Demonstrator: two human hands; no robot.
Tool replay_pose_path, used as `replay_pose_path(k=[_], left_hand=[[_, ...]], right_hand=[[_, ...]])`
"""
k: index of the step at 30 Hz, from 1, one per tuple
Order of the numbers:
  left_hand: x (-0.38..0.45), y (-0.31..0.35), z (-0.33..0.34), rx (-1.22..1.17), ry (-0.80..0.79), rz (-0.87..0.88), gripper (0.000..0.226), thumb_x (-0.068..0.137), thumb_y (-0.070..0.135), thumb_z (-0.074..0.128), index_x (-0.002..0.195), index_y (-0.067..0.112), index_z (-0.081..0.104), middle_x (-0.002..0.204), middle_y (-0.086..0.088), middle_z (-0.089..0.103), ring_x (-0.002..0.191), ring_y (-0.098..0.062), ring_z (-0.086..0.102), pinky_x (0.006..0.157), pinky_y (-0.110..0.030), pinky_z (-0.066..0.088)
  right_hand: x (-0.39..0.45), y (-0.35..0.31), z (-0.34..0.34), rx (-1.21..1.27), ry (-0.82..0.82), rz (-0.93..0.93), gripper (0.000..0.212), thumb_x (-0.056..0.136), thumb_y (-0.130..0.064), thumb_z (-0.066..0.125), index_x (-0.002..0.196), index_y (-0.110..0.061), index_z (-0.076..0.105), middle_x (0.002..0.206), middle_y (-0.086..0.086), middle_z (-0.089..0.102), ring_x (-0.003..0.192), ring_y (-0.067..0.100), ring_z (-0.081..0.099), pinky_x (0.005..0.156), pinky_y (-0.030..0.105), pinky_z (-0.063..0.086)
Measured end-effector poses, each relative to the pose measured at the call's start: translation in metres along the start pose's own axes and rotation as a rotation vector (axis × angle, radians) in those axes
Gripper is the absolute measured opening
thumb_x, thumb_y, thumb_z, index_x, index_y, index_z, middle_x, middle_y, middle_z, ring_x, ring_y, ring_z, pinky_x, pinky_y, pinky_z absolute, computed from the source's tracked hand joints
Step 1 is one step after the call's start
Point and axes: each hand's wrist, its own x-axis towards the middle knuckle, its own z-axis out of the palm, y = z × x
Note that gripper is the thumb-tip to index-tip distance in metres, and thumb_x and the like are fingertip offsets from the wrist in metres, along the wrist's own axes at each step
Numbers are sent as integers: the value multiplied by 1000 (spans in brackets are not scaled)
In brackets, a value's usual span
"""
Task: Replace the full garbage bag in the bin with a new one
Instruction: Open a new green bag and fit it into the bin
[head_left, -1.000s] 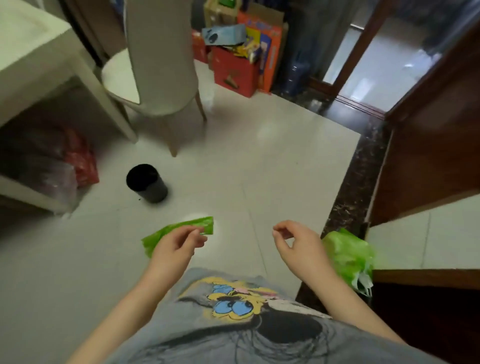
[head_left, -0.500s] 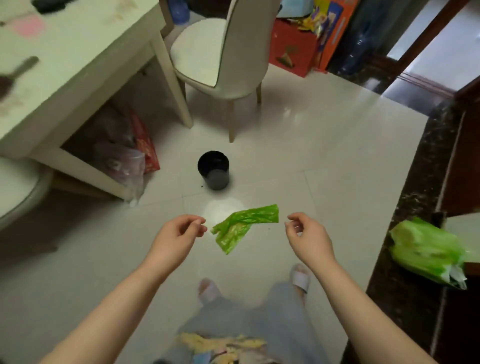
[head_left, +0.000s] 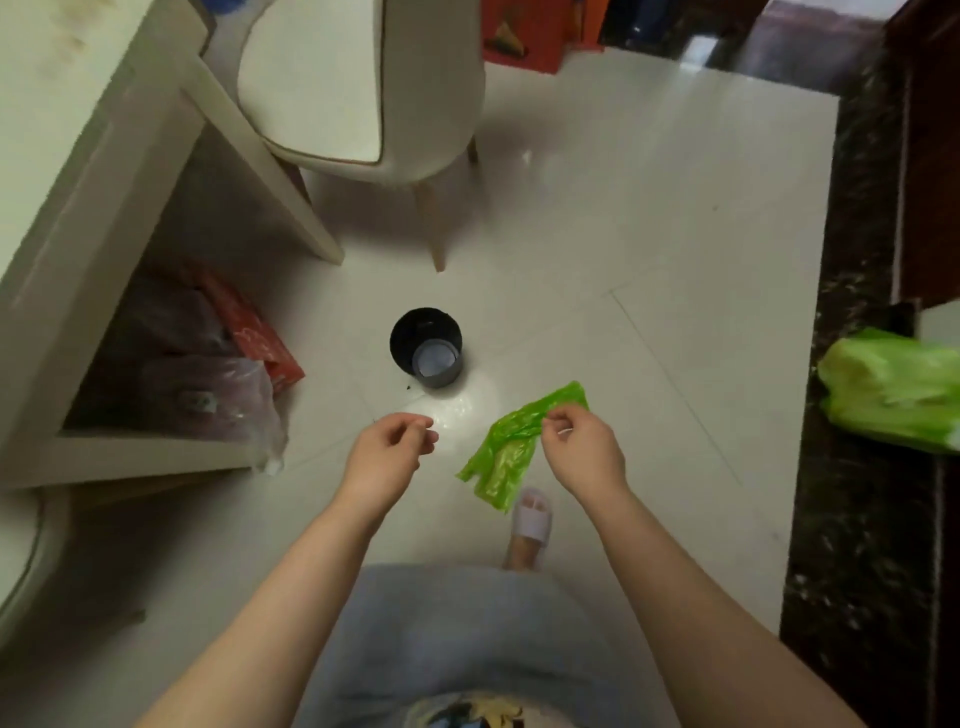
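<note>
A small black bin (head_left: 427, 347) stands on the pale floor tiles with no bag in it; its inside is bare. A folded new green bag (head_left: 511, 452) hangs from my right hand (head_left: 584, 449), pinched at its upper end, in front of and to the right of the bin. My left hand (head_left: 387, 453) is beside it on the left, fingers curled, holding nothing. The full green garbage bag (head_left: 893, 389) lies on the dark floor strip at the far right.
A white table (head_left: 78, 171) fills the left side, with red and clear plastic bags (head_left: 223, 374) under it. A cream chair (head_left: 363, 88) stands behind the bin. Dark wooden furniture (head_left: 930, 156) borders the right. My slippered foot (head_left: 530, 519) is below the bag.
The green bag passed from my left hand to my right hand and partly unfolded. The view tilted down toward the bin, and I came closer to it.
</note>
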Motion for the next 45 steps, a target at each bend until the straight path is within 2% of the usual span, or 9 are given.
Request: replay_pose_path(k=[5,9,13,18,23,32,36,42,45], left_hand=[[69,3,-18,113,-129,-2,20,94,13,44,98,11,63,90,-7,68,88,-20,64,78,-32,48],[147,-16,-29,295,-306,15,19,93,12,46,98,10,64,89,-7,69,92,-24,65,88,-36,49],[234,-43,-23,555,-425,130,26,91,19,51,113,13,63,108,-5,68,96,-18,61,89,-27,46],[306,-87,17,665,-495,168,38,91,22,50,129,16,52,124,-7,61,97,-15,58,83,-22,41],[348,-158,74,698,-532,134,48,89,27,54,136,21,45,132,-7,56,113,-20,59,90,-27,44],[415,-294,171,743,-518,163,50,87,31,57,134,19,45,132,-8,57,116,-22,57,95,-33,46],[456,-349,224,792,-554,271,48,84,29,61,129,17,50,125,-9,59,112,-25,59,85,-29,46],[507,-380,293,929,-441,505,62,79,35,63,134,20,40,126,-10,48,118,-29,48,91,-41,45],[517,-379,307,950,-418,513,65,79,29,62,137,19,34,124,-13,47,115,-32,50,84,-40,46]], right_hand=[[22,-11,47,38,27,157,22,86,-29,54,103,-19,65,104,3,71,100,25,65,81,30,49],[47,-9,107,99,90,352,20,87,-32,54,100,-20,64,104,6,70,99,27,64,81,33,50],[81,10,176,151,147,528,23,88,-29,54,103,-15,65,108,12,70,100,30,64,82,35,51],[123,53,248,215,162,677,24,88,-25,51,103,-12,64,111,14,68,104,31,62,85,35,50],[168,118,297,231,108,695,31,87,-23,53,114,-9,60,119,15,64,110,31,59,87,34,46],[246,259,376,171,56,644,42,87,-31,53,126,-15,54,129,11,58,116,28,56,91,34,45],[295,311,414,191,200,619,38,89,-30,53,121,-10,57,124,14,61,112,29,58,88,33,46],[356,339,448,245,515,553,49,84,-32,62,125,-8,50,119,17,53,108,31,55,87,36,45],[371,339,445,380,496,591,37,81,-22,65,113,-6,53,110,18,60,102,33,58,79,32,44]])
